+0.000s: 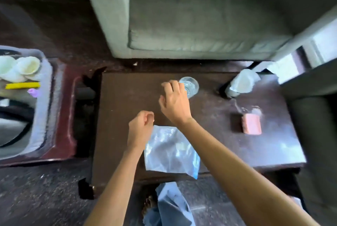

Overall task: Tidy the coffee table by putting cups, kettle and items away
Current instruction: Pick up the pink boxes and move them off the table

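- A clear glass [189,86] is seen near the table's [127,94] far edge, touched by the spread right grip [175,100].
- The left grip [141,125] is curled shut, empty, over a plastic bag's [171,151] corner at the near edge.

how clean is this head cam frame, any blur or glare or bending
Head view: motion blur smears the tray at the left and softens the pink block; window light glares off the plastic sheet and the coffee table top; wide-angle distortion bows the sofa; the right hand by the glass stays fairly sharp.
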Available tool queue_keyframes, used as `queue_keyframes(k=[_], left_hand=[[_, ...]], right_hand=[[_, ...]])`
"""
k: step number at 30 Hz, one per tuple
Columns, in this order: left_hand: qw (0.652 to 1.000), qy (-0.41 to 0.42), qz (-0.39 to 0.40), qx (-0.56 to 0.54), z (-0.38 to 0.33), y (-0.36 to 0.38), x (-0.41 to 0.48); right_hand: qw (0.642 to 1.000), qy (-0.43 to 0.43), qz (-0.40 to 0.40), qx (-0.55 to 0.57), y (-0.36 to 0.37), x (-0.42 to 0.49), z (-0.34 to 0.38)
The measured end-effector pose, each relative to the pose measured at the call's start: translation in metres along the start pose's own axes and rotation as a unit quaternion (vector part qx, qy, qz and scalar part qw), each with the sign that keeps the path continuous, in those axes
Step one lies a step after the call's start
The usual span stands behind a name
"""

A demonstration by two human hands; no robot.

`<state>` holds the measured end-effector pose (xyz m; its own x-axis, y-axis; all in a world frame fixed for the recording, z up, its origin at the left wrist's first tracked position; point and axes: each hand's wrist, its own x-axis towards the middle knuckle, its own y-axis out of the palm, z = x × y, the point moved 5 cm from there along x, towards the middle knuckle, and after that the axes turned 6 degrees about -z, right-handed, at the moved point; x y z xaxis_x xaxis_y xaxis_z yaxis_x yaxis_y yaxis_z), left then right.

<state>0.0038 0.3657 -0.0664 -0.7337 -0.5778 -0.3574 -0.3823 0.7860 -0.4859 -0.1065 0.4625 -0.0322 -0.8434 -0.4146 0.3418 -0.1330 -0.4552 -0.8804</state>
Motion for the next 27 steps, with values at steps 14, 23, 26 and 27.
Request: queue_keyframes(k=[14, 23, 26, 27], left_hand=[[0.990, 0.044, 0.122, 0.054, -0.058, 0.163, -0.027], [0.981, 0.066, 0.162, 0.087, -0.074, 0.231, -0.036], [0.981, 0.060, 0.162, 0.090, -0.068, 0.235, -0.034], [0.980, 0.060, 0.164, 0.091, -0.067, 0.235, -0.034]], right_hand=[[0.928, 0.358, 0.006, -0.103, -0.070, -0.130, -0.240], [0.854, 0.485, 0.139, -0.126, -0.050, -0.169, -0.326], [0.859, 0.480, 0.127, -0.128, -0.043, -0.170, -0.329], [0.862, 0.481, 0.111, -0.114, -0.043, -0.169, -0.328]])
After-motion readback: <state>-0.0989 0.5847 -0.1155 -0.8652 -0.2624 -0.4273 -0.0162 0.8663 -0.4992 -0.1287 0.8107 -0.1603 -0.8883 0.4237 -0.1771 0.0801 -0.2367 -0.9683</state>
